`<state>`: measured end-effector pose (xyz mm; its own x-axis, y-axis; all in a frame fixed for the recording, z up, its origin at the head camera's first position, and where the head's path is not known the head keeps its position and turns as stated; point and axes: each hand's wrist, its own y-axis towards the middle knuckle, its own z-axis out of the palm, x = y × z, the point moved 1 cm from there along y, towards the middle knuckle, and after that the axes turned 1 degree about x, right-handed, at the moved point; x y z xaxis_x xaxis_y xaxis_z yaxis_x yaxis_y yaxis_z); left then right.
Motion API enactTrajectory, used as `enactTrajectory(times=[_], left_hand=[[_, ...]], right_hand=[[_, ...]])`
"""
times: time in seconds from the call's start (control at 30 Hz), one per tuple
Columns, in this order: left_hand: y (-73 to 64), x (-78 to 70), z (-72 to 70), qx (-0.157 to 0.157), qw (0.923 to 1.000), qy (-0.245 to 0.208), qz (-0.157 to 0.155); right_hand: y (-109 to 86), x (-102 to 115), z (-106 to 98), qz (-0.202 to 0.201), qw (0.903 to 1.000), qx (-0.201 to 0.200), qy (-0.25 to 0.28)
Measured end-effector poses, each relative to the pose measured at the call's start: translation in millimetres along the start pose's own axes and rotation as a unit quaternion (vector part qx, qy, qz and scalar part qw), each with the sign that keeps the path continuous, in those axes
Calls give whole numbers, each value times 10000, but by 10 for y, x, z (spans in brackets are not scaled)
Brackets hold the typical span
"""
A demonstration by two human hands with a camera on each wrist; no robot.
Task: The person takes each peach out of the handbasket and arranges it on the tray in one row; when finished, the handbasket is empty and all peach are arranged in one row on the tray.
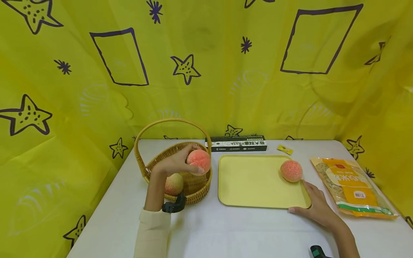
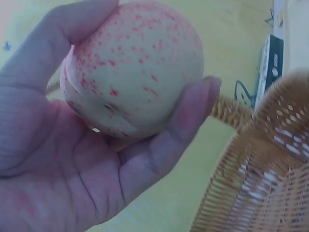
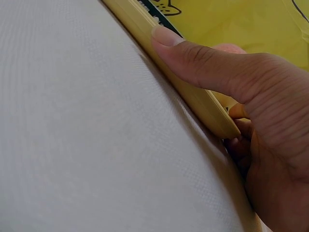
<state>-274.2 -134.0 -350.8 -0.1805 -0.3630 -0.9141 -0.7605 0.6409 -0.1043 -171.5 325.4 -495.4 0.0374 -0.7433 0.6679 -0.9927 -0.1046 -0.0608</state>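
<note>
A pinkish-red peach [image 1: 198, 162] is gripped in my left hand [image 1: 172, 163], above the wicker basket [image 1: 197, 191]. The left wrist view shows the thumb and fingers curled round this peach [image 2: 140, 67], whose pale side has red specks. Another peach [image 1: 174, 184] lies inside the basket, partly hidden by the left forearm. On the yellow tray [image 1: 251, 182], a third peach [image 1: 292, 171] sits near the right edge. My right hand [image 1: 317, 204] holds the tray's near right corner. In the right wrist view its thumb [image 3: 193, 60] lies along the rim, with fingers round the corner.
Behind the tray lies a dark-and-white pasta box [image 1: 236, 144], with a small yellow packet [image 1: 285, 149] to its right. A flat orange-and-clear food bag [image 1: 353, 188] rests at the right. The basket's tall handle [image 1: 172, 119] arches up. Yellow curtain [image 1: 213, 100] surrounds the white table [image 1: 232, 233].
</note>
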Motion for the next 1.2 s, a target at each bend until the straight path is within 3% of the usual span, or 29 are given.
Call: enactTrajectory(times=[0.2,0.4,0.73,1.0,1.2], left_hand=[[13,-115,138,461,9977,-234,441],[109,-175,292,1120,9899,-325,802],[288,-121,499,1386,9823,-417,1189],[455,-125,688,1182,9884,-370,880],[598,-34,947,726,9924,-939,314]], right_hand=[[-13,-10,-7,-21,10000,-15,-30],[-14,-36,-4,30,10000,-46,-59],[-10,-30,1,73,10000,-6,-57],[3,-32,-37,-19,10000,-51,-56],[-2,-34,13,-1,10000,-17,10]])
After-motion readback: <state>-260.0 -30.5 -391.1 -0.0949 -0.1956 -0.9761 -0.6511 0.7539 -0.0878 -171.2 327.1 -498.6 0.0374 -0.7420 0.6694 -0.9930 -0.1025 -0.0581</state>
